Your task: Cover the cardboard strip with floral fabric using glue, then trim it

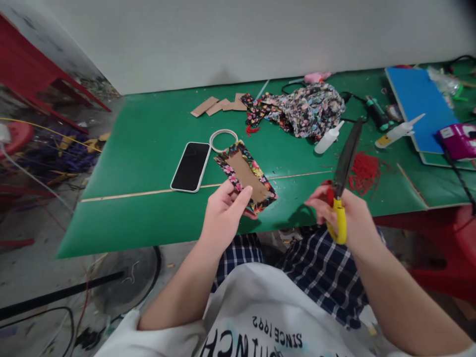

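Note:
My left hand grips a cardboard piece by its lower left edge, thumb on top. Floral fabric is folded over the cardboard's borders, leaving brown board bare in the middle. In my right hand is a pair of scissors with yellow and red handles, blades pointing up and away from me. The scissors are apart from the cardboard piece. Just right of the blades lies a pile of red threads. Beyond the cardboard piece rests a white ring, with a phone to its left.
On the green table lie cardboard scraps, bunched floral fabric, a white glue bottle, a second bottle, a green hot-glue gun, a blue board and a purple pouch. A wall stands behind.

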Tool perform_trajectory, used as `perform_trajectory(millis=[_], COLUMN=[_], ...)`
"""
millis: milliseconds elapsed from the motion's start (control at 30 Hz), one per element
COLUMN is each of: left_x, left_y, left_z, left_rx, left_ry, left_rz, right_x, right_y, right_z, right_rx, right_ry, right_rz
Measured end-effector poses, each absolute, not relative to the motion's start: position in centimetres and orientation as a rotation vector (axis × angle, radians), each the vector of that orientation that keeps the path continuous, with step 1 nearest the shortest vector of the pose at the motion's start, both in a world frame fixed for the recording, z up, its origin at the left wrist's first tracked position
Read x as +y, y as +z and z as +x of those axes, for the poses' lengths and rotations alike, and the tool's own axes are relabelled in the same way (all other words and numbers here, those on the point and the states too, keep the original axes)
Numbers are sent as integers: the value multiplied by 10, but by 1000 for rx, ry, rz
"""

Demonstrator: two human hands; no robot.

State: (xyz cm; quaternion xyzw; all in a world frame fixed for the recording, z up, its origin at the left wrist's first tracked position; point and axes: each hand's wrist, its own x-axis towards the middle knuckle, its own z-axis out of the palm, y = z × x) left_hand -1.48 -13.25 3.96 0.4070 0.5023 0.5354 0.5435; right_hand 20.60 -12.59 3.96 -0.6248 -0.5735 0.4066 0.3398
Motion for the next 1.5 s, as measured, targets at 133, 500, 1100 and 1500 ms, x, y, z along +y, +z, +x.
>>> perform_trajectory(millis=[133,500,1100,1500], left_x=[-133,-130,-126,-127], left_y=[41,28,14,23], left_z=[-12,-4,-29,-19], left_rx=[1207,1115,565,1169], left_ry=[1187,1277,1227,1167], left_rz=[989,949,1058,1063], right_x=[-117,-118,-124,-115], right_y=[42,33,26,25], right_z=[174,153,181,178], right_rx=[-1400,-1297,-1378,-1378], right_ry=[1310,1546,1715,1426], right_rz=[-1434,-1277,-1228,-1360])
